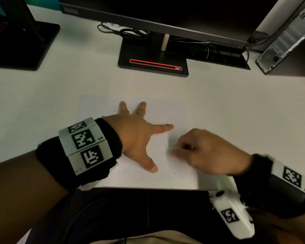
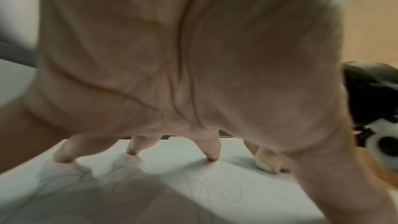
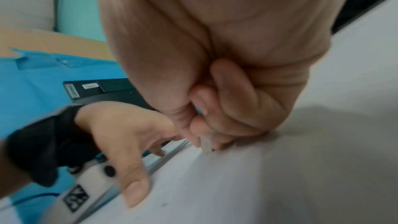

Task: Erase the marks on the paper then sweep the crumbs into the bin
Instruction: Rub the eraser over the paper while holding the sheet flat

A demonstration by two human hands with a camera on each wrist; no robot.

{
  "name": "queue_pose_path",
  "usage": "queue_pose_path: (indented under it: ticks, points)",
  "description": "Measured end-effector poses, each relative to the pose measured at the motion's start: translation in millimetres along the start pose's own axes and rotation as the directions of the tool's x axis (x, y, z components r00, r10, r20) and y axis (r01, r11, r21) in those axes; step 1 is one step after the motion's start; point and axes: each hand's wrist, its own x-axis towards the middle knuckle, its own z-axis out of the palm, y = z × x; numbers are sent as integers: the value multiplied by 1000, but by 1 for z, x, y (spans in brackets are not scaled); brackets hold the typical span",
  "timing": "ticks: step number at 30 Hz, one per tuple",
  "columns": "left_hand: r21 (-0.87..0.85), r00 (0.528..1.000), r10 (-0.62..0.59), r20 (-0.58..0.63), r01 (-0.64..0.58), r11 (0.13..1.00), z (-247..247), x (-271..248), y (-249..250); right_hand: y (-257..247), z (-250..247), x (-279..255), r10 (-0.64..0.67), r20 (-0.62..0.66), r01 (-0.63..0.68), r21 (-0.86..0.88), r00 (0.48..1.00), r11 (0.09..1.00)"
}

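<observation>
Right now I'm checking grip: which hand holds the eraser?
The right hand: its fingers pinch the small white eraser against the paper. The left hand lies flat with fingers spread, pinning the sheet.

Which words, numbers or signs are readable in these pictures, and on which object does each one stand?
No text reads with certainty.
Left wrist band: square coded markers, and a tiny print too small to read.
Right wrist band: coded markers only.
Monitor: corner logo blurred.
Black device: labels blurred.
</observation>
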Motion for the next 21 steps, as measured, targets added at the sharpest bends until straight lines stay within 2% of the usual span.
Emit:
queue_pose_path:
  ticks: [2, 5, 7, 9, 11, 15, 16, 19, 21]
  points:
    - [9, 1000, -3, 1, 3, 1000, -1, -1, 1, 1, -3, 3, 24, -52, -25, -7, 998, 1000]
    - [34, 1000, -6, -1, 6, 999, -3, -2, 4, -14, 10, -9, -79, 62, 80, -16, 995, 997]
    - [44, 1000, -6, -3, 6, 999, -3, -2, 4, -14, 10, -8, -83, 91, 84, -8, 992, 996]
    - [28, 1000, -6, 2, 6, 1000, -3, -2, 3, -5, 1, 3, -11, -1, 11, -9, 1000, 1000]
    - [22, 1000, -5, 5, 4, 1000, -3, -2, 2, -5, -1, 5, 6, -58, -6, -9, 998, 1000]
    - [37, 1000, -5, 6, 5, 999, -4, -3, 4, -22, 15, -12, -100, 99, 99, 7, 990, 995]
    - [41, 1000, -6, 5, 6, 999, -4, -3, 4, -20, 12, -9, -86, 96, 86, 7, 992, 996]
    - [40, 1000, -10, 5, 9, 999, -5, -3, 5, -7, 0, 4, -4, -44, 3, -19, 999, 1000]
    - [41, 1000, -10, 5, 9, 999, -4, -3, 5, -11, 4, 1, -33, -31, 33, -19, 999, 999]
